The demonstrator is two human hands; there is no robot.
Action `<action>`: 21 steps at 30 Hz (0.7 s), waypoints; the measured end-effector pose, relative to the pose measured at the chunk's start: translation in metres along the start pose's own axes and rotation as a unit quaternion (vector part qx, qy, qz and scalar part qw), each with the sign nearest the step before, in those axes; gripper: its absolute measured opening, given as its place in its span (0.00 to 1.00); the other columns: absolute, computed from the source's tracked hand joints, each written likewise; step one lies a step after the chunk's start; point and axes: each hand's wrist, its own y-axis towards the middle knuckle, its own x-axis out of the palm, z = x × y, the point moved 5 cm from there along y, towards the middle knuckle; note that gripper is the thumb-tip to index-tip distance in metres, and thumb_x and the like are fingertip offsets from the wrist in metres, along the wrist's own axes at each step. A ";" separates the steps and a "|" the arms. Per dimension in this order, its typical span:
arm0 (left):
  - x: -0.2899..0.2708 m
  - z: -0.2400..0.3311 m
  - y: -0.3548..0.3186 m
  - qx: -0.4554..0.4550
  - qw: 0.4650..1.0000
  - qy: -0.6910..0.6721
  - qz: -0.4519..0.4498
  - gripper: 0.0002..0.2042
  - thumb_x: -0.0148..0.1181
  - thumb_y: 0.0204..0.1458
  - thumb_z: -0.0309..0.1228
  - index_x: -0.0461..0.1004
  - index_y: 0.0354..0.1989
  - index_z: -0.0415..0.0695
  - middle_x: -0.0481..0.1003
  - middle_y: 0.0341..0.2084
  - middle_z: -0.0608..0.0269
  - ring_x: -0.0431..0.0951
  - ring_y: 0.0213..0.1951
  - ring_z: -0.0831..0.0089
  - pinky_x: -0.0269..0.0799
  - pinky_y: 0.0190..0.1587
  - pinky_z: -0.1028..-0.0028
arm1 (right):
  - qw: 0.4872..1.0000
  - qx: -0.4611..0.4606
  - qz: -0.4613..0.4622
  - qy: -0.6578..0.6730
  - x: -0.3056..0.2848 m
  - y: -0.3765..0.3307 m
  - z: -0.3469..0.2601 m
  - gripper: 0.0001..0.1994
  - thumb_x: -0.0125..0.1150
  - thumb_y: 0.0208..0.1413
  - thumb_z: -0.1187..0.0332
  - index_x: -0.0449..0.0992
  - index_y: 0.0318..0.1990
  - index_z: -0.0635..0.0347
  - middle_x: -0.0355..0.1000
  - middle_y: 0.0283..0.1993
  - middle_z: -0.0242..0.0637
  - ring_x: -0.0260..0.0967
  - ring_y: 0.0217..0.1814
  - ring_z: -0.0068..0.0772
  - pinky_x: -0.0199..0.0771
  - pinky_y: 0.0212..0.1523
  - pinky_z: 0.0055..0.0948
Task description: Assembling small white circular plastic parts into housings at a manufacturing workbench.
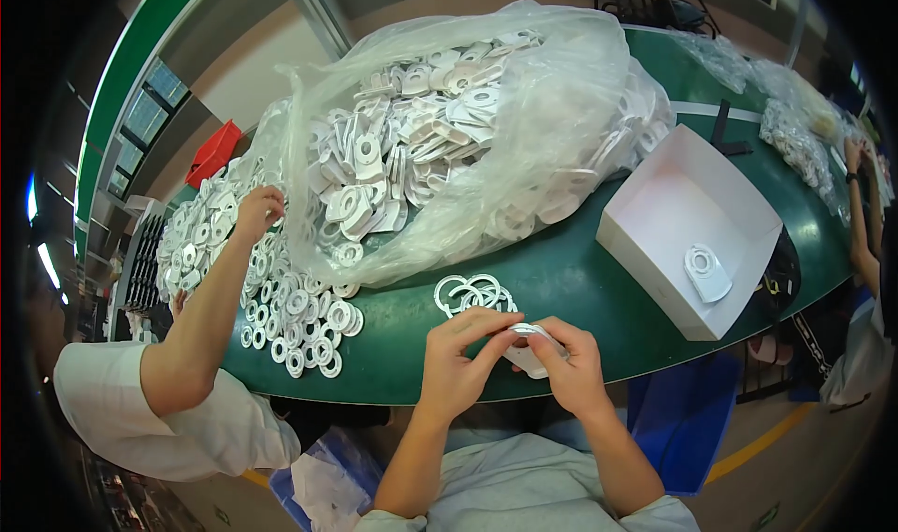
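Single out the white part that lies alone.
The ringed white part inside the open box; others crowd the plastic bag; left hand and right hand hold another.

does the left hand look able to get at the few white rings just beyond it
Probably yes: the white rings lie close ahead of the left hand with nothing visibly between, though it holds the white part.

White part (534,364), rings (479,295), box (645,272); green tabletop (561,268); red bin (213,154).
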 end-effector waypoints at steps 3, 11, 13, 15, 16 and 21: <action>0.001 -0.003 -0.001 -0.014 1.000 0.010 -0.007 0.08 0.61 0.47 0.19 0.78 0.37 0.36 0.76 0.26 0.57 0.77 0.28 0.71 0.70 0.32 0.78 | 0.999 0.029 0.007 -0.031 -0.001 -0.003 -0.004 0.10 0.52 0.61 0.70 0.74 0.32 0.68 0.75 0.28 0.35 0.73 0.26 0.23 0.71 0.26 0.20; 0.015 -0.007 -0.006 -0.070 0.996 0.033 0.036 0.10 0.64 0.47 0.22 0.75 0.38 0.36 0.76 0.30 0.57 0.77 0.31 0.71 0.71 0.33 0.77 | 0.997 0.033 0.037 -0.063 -0.006 0.000 0.001 0.16 0.48 0.63 0.65 0.71 0.26 0.66 0.67 0.22 0.28 0.59 0.24 0.12 0.58 0.25 0.20; 0.021 -0.001 -0.010 -0.068 0.995 0.063 0.031 0.13 0.64 0.46 0.21 0.74 0.42 0.36 0.76 0.33 0.57 0.77 0.34 0.71 0.72 0.35 0.76 | 0.995 0.021 0.062 -0.070 -0.006 0.001 0.004 0.17 0.45 0.65 0.64 0.70 0.27 0.65 0.64 0.22 0.26 0.56 0.26 0.12 0.56 0.26 0.19; 0.023 -0.006 -0.014 -0.129 0.992 0.015 -0.013 0.23 0.64 0.45 0.17 0.69 0.52 0.37 0.74 0.41 0.57 0.77 0.42 0.72 0.75 0.40 0.75 | 0.996 0.026 0.056 -0.065 -0.009 -0.001 0.003 0.16 0.44 0.65 0.64 0.70 0.27 0.64 0.64 0.23 0.26 0.57 0.27 0.12 0.57 0.27 0.19; 0.018 -0.007 -0.014 -0.129 0.991 0.016 -0.013 0.23 0.64 0.45 0.17 0.69 0.52 0.37 0.74 0.41 0.57 0.77 0.42 0.72 0.75 0.40 0.75 | 0.997 0.030 0.048 -0.059 -0.008 -0.002 0.003 0.16 0.43 0.66 0.64 0.70 0.28 0.64 0.64 0.24 0.26 0.57 0.28 0.12 0.57 0.27 0.19; 0.013 -0.020 -0.016 -0.205 0.960 -0.183 -0.056 0.26 0.58 0.48 0.13 0.66 0.59 0.36 0.73 0.44 0.58 0.75 0.43 0.74 0.76 0.38 0.76 | 0.998 0.056 0.013 -0.008 -0.005 -0.001 -0.002 0.09 0.50 0.61 0.68 0.72 0.34 0.64 0.67 0.28 0.27 0.60 0.31 0.14 0.61 0.31 0.18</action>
